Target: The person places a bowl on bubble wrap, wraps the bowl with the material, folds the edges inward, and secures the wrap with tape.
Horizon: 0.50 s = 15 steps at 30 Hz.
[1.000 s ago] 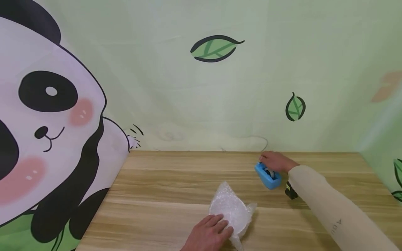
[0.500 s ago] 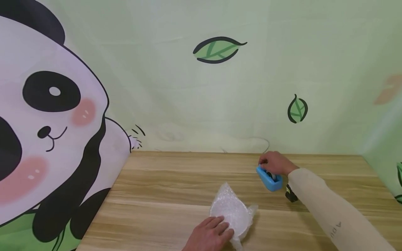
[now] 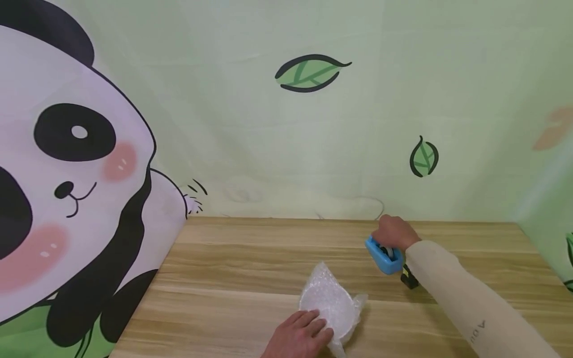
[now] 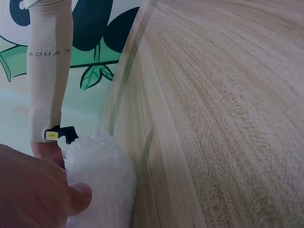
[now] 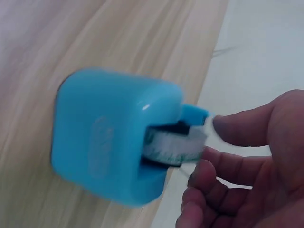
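Observation:
In the head view my left hand (image 3: 297,335) rests on a bubble-wrapped bundle (image 3: 331,308), with its fingers over the near left side. The left wrist view shows the thumb against the bubble wrap (image 4: 102,175); what lies inside is not clear. Farther back to the right, my right hand (image 3: 396,232) reaches over a blue tape dispenser (image 3: 387,261). In the right wrist view its bent fingers are beside the end of the tape roll (image 5: 173,146), which has green print. Thumb and index fingertip appear apart there; whether they hold any tape is unclear.
A wood-grain table (image 3: 233,263) bears both things. Behind it hangs a pale green cloth backdrop (image 3: 250,144) with a panda and leaves. A small black device with a yellow label (image 3: 409,277) is at the right wrist, beside the beige sleeve (image 3: 465,293).
My right hand bends its fingers more over the dispenser's far end and shifts slightly right. The left hand stays on the bubble-wrapped bundle. The dispenser hardly moves.

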Available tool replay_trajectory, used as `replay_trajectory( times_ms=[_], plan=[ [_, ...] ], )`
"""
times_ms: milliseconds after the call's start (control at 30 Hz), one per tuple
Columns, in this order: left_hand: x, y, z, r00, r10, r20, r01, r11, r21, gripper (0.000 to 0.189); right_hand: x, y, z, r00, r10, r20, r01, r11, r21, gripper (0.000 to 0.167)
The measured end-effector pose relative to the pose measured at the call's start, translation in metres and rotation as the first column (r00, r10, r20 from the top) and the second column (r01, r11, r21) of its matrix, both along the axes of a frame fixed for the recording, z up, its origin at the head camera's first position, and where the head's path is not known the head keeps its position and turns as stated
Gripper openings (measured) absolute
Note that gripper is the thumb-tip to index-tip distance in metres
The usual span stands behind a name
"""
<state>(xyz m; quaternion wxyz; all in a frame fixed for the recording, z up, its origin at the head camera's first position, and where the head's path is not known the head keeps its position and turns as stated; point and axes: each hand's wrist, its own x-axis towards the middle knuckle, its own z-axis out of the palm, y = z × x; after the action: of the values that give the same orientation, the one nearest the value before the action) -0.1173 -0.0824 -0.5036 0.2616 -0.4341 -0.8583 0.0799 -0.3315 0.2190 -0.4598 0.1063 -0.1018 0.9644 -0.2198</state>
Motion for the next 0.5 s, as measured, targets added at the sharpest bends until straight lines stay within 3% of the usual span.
replay_trajectory(
  times_ms=[233,500],
  plan=[
    [0.001,0.001,0.001,1.0,0.001,0.018,-0.001,1.0,0.0,0.033,0.005,-0.003,0.007,0.991,-0.085,0.098,0.088,0.996,-0.02,0.023],
    [0.001,0.0,0.0,1.0,0.002,0.018,-0.002,1.0,0.001,0.032,-0.004,0.003,-0.005,0.964,-0.159,0.212,0.191,0.972,-0.138,0.016]
  ],
)
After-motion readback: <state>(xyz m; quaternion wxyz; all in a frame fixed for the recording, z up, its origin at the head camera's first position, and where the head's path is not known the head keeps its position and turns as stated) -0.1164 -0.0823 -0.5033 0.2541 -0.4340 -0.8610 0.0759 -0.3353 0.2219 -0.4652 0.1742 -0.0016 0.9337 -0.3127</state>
